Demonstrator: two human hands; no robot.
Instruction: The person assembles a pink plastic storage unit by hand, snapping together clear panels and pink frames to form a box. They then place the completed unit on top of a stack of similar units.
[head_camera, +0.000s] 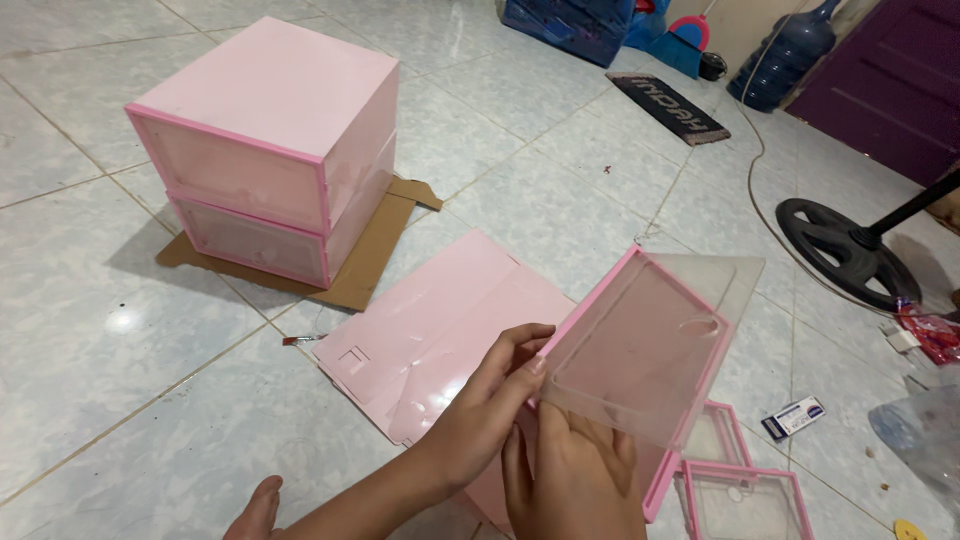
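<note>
My left hand (495, 385) and my right hand (570, 480) both hold a pink frame with a clear plastic door panel (640, 345), tilted above the floor. The left fingers grip its near left edge and the right hand supports it from below. Under it lies a flat, unfolded pink plastic sheet (440, 320) with slots and creases. Two assembled pink boxes (265, 150) stand stacked at the upper left on a piece of brown cardboard (365, 270).
More pink-framed clear panels (745, 490) lie on the tiled floor at the lower right. A black fan base (845, 250), a small white and blue carton (793, 417), a large water bottle (785, 55) and a dark mat (668, 107) sit further off.
</note>
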